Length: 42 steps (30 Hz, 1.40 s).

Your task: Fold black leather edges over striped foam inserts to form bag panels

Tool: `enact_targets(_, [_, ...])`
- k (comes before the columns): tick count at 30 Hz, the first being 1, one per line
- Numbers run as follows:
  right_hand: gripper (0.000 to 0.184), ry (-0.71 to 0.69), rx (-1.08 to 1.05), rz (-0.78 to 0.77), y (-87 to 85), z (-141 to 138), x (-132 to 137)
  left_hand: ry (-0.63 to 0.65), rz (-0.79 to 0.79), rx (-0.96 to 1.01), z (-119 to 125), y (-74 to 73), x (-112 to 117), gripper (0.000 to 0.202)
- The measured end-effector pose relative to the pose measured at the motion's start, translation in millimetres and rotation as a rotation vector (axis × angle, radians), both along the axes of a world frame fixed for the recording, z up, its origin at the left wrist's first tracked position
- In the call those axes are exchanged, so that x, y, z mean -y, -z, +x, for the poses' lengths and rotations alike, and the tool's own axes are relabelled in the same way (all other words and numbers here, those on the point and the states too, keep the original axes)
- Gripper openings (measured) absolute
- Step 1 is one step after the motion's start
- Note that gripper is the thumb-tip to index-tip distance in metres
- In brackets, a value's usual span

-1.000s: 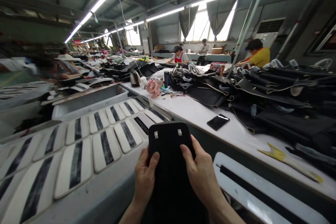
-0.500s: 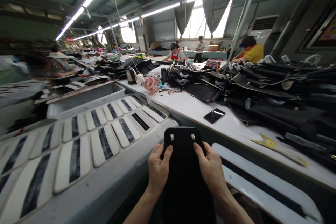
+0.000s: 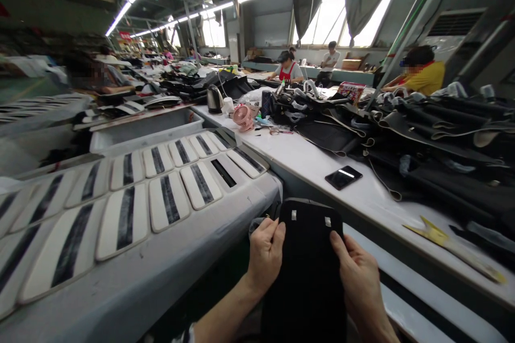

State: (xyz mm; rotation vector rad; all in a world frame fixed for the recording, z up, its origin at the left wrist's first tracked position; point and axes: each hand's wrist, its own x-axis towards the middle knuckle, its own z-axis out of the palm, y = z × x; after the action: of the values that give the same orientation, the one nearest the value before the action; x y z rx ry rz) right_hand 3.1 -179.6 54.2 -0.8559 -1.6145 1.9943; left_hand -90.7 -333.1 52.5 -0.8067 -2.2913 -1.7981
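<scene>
I hold a black padded panel (image 3: 308, 262) with two small white tabs near its top edge, upright in front of me. My left hand (image 3: 265, 254) grips its left edge, thumb on the front. My right hand (image 3: 360, 278) grips its right edge the same way. The panel sits low between a grey table (image 3: 161, 278) on my left and a white worktable (image 3: 306, 163) on my right.
Several white pads with black stripes (image 3: 167, 201) lie in rows on the grey table. A phone (image 3: 343, 177), a pink fan (image 3: 242, 116), a kettle (image 3: 214, 99) and heaps of black covers (image 3: 434, 139) lie on the white table. A yellow tool (image 3: 450, 241) lies near its edge. People work at the far benches.
Both hands have carried the panel down and to the right, from over the grey table's edge into the gap between the tables. The grip has not changed.
</scene>
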Motion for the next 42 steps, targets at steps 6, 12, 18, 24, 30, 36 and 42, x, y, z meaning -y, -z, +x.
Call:
enact_targets(6, [0.047,-0.048,-0.040,-0.104,-12.4,2.2,0.6,0.046,-0.150,-0.027,-18.2,-17.8,-5.7,0.024])
enact_targets(12, [0.051,-0.004,0.013,0.001,-5.3,12.2,-9.7,0.124,-0.150,-0.030,-21.1,-20.3,-24.7,0.031])
enact_targets(18, [0.052,0.022,0.048,0.102,0.4,20.8,-16.9,0.206,-0.111,0.038,-23.7,-3.2,-37.8,0.037])
enact_targets(24, [0.042,0.072,-0.039,0.004,-1.0,27.7,-6.1,0.237,-0.021,0.211,-31.9,14.8,-44.5,0.041])
enact_targets(30, [0.033,0.130,-0.079,-0.047,1.5,33.0,-5.7,0.278,-0.055,0.274,-37.3,23.2,-45.6,0.042])
enact_targets(36, [0.035,0.197,-0.019,0.041,2.6,22.6,-8.7,0.264,-0.073,0.298,-35.0,28.2,-47.6,0.039])
enact_targets(42, [0.036,0.231,0.050,0.172,9.5,14.3,-10.7,0.286,-0.108,0.284,-39.6,26.4,-41.8,0.035])
